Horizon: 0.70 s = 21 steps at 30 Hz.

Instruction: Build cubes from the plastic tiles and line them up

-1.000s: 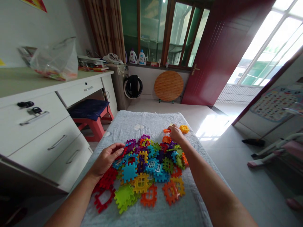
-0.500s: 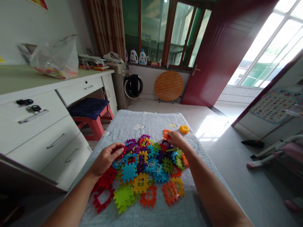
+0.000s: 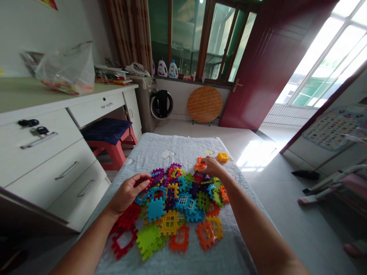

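My right hand (image 3: 212, 167) is closed on an orange interlocking plastic block (image 3: 200, 164) at the far side of a heap of similar toothed pieces. My left hand (image 3: 132, 191) rests at the heap's left edge. Its thumb and forefinger are slightly apart, close to a red piece. Between the hands lie a blue plate piece (image 3: 155, 209), a yellow window piece (image 3: 169, 223) and several purple, green and red ones. Nearer me are a lime-green piece (image 3: 149, 237), a red frame piece (image 3: 124, 241) and an orange window piece (image 3: 205, 234).
A yellow joined block (image 3: 223, 157) sits alone beyond my right hand. Grey-blue cloth (image 3: 183, 147) covers the table. To the left stand a white desk (image 3: 54, 168) and a red stool with a dark cushion (image 3: 109, 133). A plastic bag (image 3: 69, 72) lies on the desk.
The orange block in my right hand has shifted slightly left and towards me, and more of it shows. My left hand has hardly moved.
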Motion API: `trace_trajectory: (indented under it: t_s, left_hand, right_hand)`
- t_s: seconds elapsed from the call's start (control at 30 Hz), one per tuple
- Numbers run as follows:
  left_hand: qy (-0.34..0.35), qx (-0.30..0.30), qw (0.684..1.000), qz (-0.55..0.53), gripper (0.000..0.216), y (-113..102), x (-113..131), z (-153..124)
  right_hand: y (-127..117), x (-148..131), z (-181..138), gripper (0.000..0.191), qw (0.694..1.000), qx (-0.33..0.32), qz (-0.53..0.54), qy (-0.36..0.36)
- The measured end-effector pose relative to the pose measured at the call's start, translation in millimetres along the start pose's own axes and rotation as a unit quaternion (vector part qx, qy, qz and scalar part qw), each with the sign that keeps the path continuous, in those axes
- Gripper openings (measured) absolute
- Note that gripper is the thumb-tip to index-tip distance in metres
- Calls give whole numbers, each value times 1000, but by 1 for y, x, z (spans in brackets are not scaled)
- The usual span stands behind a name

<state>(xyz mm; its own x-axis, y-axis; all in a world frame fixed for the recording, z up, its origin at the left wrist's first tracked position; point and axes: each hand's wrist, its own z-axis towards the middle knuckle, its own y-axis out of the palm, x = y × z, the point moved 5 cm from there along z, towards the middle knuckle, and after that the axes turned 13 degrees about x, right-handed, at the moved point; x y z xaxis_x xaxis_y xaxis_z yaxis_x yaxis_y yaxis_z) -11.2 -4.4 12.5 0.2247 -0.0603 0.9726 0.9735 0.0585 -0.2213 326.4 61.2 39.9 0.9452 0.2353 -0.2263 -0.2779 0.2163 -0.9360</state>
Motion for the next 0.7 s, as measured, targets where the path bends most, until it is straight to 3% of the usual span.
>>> trace_trajectory:
  t_s: [0.2,0.57,0.7]
  left_hand:
    - [-4,2,1000,6,43,-1,0,-1]
    - [-6,-15,1000,4,40,1,-2,0]
    - [-2,-12,1000,6,40,1,-1,1]
  right_hand:
    - [11,-1,5,27,999,-38,-38,1]
    - [17,0,3,42,998,-53,-17,3]
    - [6,4,7,44,999,-47,23,-1]
